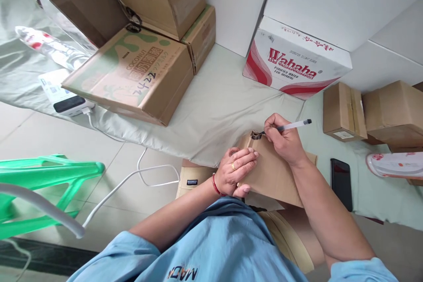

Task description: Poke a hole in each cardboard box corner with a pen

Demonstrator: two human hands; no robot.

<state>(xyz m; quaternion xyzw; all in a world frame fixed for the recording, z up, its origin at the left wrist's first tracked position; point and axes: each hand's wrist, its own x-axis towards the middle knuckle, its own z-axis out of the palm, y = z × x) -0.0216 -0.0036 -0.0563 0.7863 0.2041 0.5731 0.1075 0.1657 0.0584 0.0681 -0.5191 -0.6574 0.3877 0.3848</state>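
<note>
A brown cardboard piece lies tilted over my lap, against the edge of the cloth-covered surface. Near its top corner is a torn, dark-marked hole. My right hand grips a clear pen, its black end pointing up to the right and its tip at the hole. Resting on the cardboard's left side is my left hand, fingers extended and thumb apart, with a ring and a red wrist cord.
A coconut carton and other boxes stand at the upper left, beside a white device with a cable. Behind is a Wahaha box. Small cartons and a black phone are at right; a green stool is at left.
</note>
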